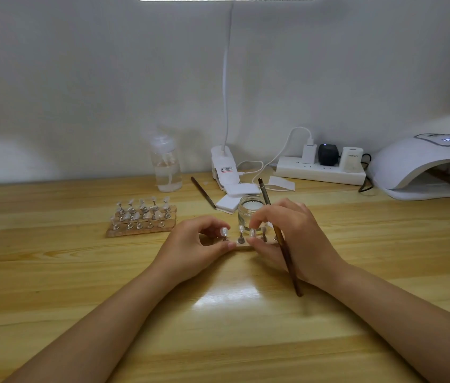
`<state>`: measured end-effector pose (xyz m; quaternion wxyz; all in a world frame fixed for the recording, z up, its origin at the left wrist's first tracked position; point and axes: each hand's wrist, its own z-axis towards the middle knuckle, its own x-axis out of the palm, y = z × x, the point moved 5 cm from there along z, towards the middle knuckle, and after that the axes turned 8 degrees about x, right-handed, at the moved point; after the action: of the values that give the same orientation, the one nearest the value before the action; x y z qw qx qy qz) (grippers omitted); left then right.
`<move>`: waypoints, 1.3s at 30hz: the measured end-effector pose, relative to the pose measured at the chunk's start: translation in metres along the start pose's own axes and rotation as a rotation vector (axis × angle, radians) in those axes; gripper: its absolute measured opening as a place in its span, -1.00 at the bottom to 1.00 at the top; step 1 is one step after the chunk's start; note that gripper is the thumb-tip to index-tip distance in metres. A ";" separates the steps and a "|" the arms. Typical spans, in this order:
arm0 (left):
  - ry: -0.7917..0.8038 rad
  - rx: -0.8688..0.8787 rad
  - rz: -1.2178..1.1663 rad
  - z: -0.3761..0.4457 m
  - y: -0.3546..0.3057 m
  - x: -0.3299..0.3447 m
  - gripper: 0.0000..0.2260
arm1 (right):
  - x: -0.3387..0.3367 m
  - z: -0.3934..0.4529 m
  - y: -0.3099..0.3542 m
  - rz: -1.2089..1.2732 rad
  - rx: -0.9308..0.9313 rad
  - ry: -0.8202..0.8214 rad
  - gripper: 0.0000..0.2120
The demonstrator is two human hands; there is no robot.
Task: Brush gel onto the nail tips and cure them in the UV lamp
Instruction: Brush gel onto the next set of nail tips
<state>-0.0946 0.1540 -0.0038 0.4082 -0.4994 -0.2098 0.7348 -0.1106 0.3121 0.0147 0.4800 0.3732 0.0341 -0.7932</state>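
A small wooden strip [241,245] with nail tips on metal stands lies in the middle of the table. My left hand [193,244] pinches the stand of one nail tip [223,231] at the strip's left end. My right hand [293,233] pinches another nail tip [252,232] near the strip's middle, and a brown gel brush [281,239] is held between its fingers, bristles pointing away from me. A clear gel jar [250,210] stands open just behind the strip. The white UV lamp [428,167] sits at the far right with a strip of tips inside.
A wooden block [142,226] with several nail tips on stands lies to the left. Behind are a clear pump bottle [166,164], a second brush [203,192], white wipes [239,193], a clip lamp base [223,168] and a power strip [320,174] with cables.
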 end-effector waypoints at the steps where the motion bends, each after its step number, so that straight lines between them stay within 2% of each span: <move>1: -0.001 0.002 0.002 0.000 0.000 0.000 -0.79 | 0.000 0.000 0.001 0.002 -0.003 0.001 -0.83; 5: -0.012 0.016 0.002 -0.001 -0.002 0.000 -0.79 | -0.002 0.000 0.002 0.028 0.007 -0.042 -0.83; 7: -0.016 0.059 0.074 -0.002 -0.003 0.000 -0.79 | -0.003 0.000 0.002 0.060 0.024 -0.073 -0.84; 13: -0.055 0.336 0.396 -0.007 -0.023 0.002 -0.60 | -0.005 -0.001 0.000 0.187 0.125 -0.119 -0.81; 16: -0.109 0.421 0.448 -0.010 -0.031 0.002 -0.62 | -0.005 -0.001 0.000 0.271 0.183 -0.117 -0.72; 20: -0.154 0.449 0.489 -0.012 -0.038 0.005 -0.69 | -0.003 -0.002 0.004 0.332 0.209 -0.094 -0.71; 27: -0.201 0.493 0.469 -0.011 -0.039 0.002 -0.81 | -0.004 -0.001 0.012 0.337 0.119 -0.092 -0.77; 31: -0.225 0.503 0.400 -0.010 -0.037 0.000 -0.83 | -0.006 -0.001 0.008 0.357 0.165 -0.122 -0.78; 35: -0.243 0.473 0.351 -0.008 -0.031 0.001 -0.93 | -0.011 0.001 0.001 0.454 0.277 -0.199 -0.97; 39: -0.240 0.479 0.334 -0.008 -0.031 0.002 -0.93 | -0.015 -0.001 -0.010 0.596 0.431 -0.225 -0.74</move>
<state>-0.0752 0.1723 0.0141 0.3605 -0.3264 0.0077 0.8738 -0.1145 0.3288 0.0205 0.6006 0.3699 -0.2963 -0.6439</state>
